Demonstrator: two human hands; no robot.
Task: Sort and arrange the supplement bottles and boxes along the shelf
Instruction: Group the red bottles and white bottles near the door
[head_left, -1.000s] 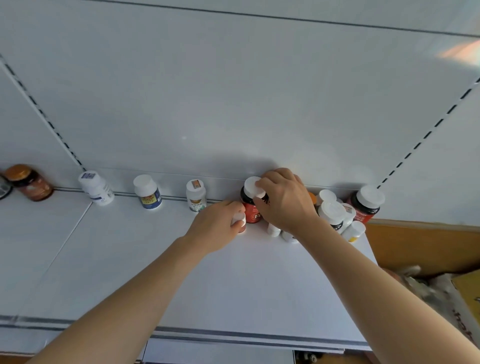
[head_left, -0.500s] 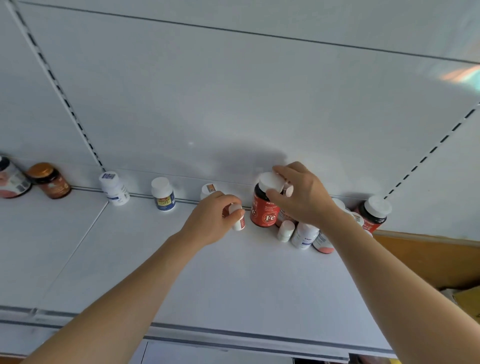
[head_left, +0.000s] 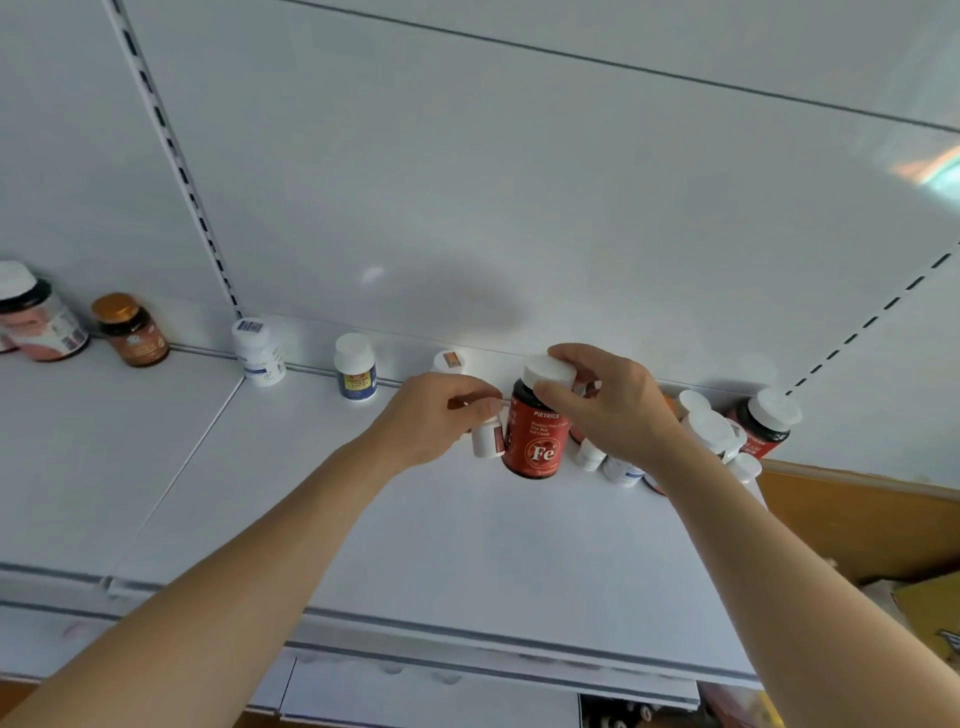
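Change record: red bottle and small white bottle, shelf centre

Red "Fe" bottle (head_left: 535, 441): one second ago at the back of the shelf (head_left: 467, 545), mostly hidden under the right hand (head_left: 608, 405); now drawn forward, label fully facing the camera, right-hand fingers gripping its white cap. Small white bottle (head_left: 487, 437): in the left hand (head_left: 441, 415) throughout, now touching the red bottle's left side. View has shifted right, bringing a large white-capped jar (head_left: 39, 319) in at far left.

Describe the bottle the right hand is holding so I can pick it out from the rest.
Follow the white shelf back to the wall, to the cluster right of centre. The right hand grips the white cap of the red bottle there. It is the biggest in that cluster, dark-shouldered, with a large white "Fe" on its label.
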